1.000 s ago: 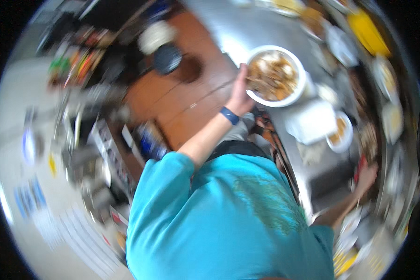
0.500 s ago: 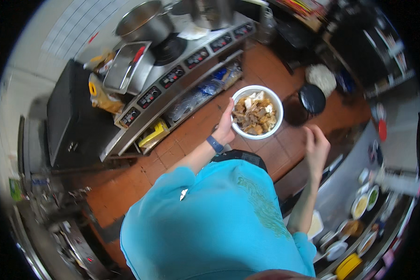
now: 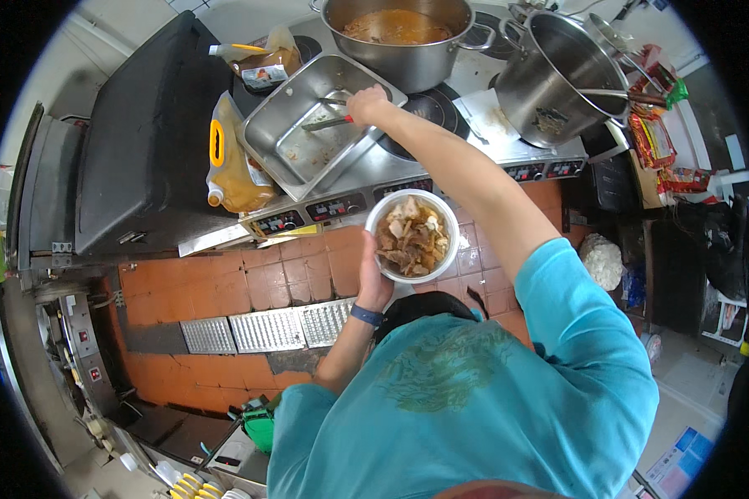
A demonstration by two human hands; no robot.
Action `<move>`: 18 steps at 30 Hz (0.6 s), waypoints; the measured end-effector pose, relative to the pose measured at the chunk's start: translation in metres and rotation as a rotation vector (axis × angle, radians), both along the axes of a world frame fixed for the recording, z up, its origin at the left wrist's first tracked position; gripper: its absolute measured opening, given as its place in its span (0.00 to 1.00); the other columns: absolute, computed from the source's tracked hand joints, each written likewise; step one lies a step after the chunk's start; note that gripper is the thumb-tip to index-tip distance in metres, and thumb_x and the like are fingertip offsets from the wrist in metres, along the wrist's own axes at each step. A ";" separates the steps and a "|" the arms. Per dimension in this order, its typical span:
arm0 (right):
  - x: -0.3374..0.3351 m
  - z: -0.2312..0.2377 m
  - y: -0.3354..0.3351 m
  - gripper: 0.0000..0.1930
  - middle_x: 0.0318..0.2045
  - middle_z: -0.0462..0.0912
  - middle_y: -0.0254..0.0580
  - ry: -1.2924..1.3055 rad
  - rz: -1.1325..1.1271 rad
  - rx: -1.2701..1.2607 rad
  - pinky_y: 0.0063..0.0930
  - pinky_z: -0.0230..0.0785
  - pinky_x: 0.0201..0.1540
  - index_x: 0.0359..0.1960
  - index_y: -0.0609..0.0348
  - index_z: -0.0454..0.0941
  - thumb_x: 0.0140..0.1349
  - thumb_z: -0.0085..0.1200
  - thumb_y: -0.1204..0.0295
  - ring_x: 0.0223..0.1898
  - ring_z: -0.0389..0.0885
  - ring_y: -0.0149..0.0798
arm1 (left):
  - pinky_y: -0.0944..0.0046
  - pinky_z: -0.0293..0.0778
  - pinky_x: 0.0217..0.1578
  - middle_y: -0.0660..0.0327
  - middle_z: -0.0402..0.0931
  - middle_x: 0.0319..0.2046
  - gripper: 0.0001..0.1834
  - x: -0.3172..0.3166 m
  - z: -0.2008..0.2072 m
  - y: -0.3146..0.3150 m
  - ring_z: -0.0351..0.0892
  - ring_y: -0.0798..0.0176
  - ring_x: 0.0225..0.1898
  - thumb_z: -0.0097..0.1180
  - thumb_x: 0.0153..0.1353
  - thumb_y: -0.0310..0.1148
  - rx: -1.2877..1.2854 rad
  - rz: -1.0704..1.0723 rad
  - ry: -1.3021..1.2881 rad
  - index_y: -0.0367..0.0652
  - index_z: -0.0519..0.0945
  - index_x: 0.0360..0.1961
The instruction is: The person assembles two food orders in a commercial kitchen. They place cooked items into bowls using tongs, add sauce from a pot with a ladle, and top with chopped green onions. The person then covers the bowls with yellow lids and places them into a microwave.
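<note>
My left hand supports a white round bowl from its left side, in front of my body. Brown and pale chunks of food in broth fill much of it. Stretched out over the stove, my right hand is closed on red-handled tongs, whose two dark arms stand apart. The tongs reach into a rectangular steel pan with only scraps and a little liquid on its bottom. My fingers hide part of the handle.
A large pot of orange-brown broth stands behind the pan. On the right leans a tall steel pot. Yellow-handled jugs of oil are left of the pan. Control knobs line the stove front. Metal grating crosses the tiled floor.
I have turned toward the stove with the bowl still in my left hand. My right hand has gone from empty air over the floor to the tongs in the steel pan.
</note>
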State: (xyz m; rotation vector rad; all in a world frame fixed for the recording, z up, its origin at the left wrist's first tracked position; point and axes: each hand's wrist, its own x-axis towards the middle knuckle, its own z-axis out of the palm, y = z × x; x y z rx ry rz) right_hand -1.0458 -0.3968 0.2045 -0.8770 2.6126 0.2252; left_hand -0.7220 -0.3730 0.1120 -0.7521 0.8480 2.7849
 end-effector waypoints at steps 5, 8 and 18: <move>-0.015 0.051 0.041 0.16 0.48 0.86 0.46 -0.011 0.085 -0.097 0.40 0.77 0.52 0.48 0.57 0.84 0.59 0.55 0.68 0.51 0.85 0.47 | 0.51 0.62 0.67 0.53 0.64 0.68 0.39 -0.035 0.035 -0.017 0.64 0.52 0.68 0.32 0.73 0.61 0.018 0.138 0.060 0.41 0.59 0.71; -0.037 0.117 0.121 0.18 0.43 0.86 0.54 0.062 0.121 -0.269 0.46 0.78 0.49 0.46 0.59 0.81 0.61 0.57 0.60 0.47 0.85 0.53 | 0.51 0.61 0.68 0.54 0.62 0.69 0.39 -0.056 0.058 -0.013 0.63 0.52 0.69 0.31 0.73 0.62 0.032 0.194 0.052 0.43 0.59 0.72; -0.231 0.099 0.127 0.26 0.42 0.87 0.47 0.163 0.100 0.009 0.43 0.78 0.47 0.42 0.54 0.87 0.58 0.60 0.43 0.46 0.86 0.48 | 0.48 0.61 0.67 0.55 0.60 0.70 0.39 -0.141 0.096 0.037 0.62 0.50 0.69 0.31 0.73 0.63 -0.025 0.435 0.054 0.46 0.57 0.73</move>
